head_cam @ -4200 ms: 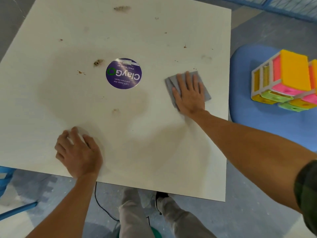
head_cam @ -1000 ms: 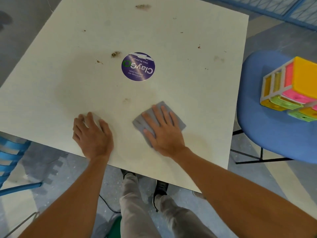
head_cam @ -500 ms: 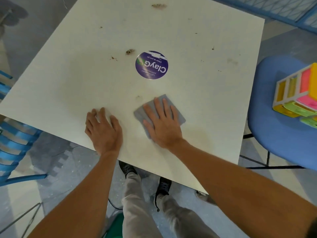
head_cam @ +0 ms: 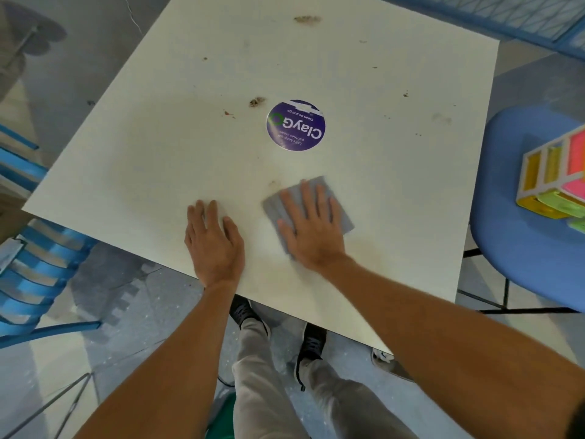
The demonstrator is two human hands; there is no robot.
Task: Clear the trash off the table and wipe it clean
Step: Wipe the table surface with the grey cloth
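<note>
Both forearms bare from wrist to the frame edge; no watch, rings or gloves on the left hand (head_cam: 213, 240) or right hand (head_cam: 311, 231). Dark sleeve edge (head_cam: 577, 421) just visible at lower right corner, right arm. Light grey-beige trousers (head_cam: 262, 381), loosely creased. Dark lace-up shoes (head_cam: 311, 343), pale sole rims.

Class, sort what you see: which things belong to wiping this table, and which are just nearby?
Part of the job: grey cloth, right hand, left hand, table, brown stains.

Just nearby: purple sticker, blue chair, coloured organiser.
</note>
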